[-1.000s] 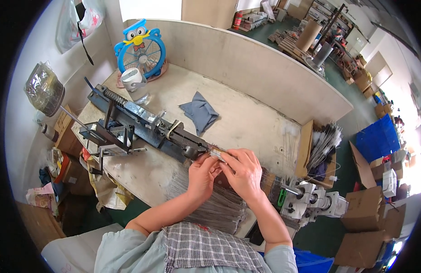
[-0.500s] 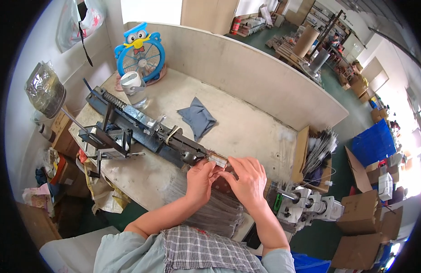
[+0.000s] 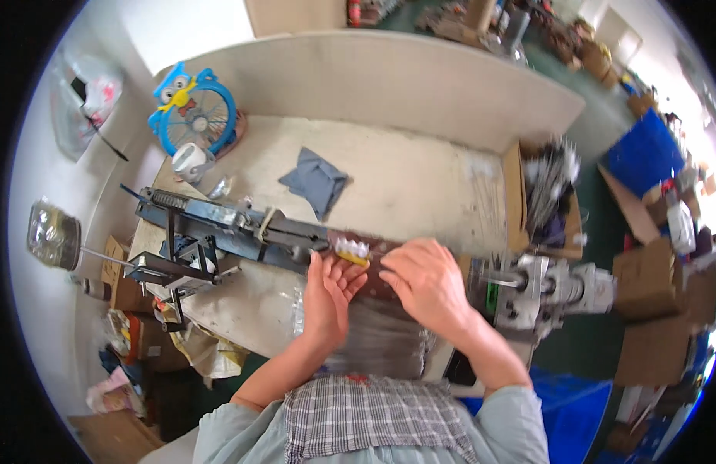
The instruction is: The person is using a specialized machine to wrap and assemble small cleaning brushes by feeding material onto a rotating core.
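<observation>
My left hand (image 3: 328,298) is turned partly palm up, fingers apart and loosely curved, close below a small white-and-yellow ridged piece (image 3: 352,252) at the end of a dark metal bar fixture (image 3: 284,236). Whether the fingertips touch that piece cannot be made out. To its right, my right hand (image 3: 431,284) has thumb and fingertips drawn together in a loose pinch; blur hides anything small between them. Beneath both hands lies a reddish-brown plate (image 3: 382,290). A bundle of thin grey strands (image 3: 377,340) lies between my forearms, toward my checked apron.
A grey cloth (image 3: 315,182) lies mid-table, with a blue cartoon fan (image 3: 195,120) and a white cup (image 3: 191,161) at the back left. A cranked metal frame (image 3: 176,267) stands left. On the right are a clamp-like machine (image 3: 555,294) and a carton of thin wires (image 3: 516,205).
My hands have moved apart: the right drew back to the right, and the left opened below the white-and-yellow piece, which now shows more fully. The head view has turned.
</observation>
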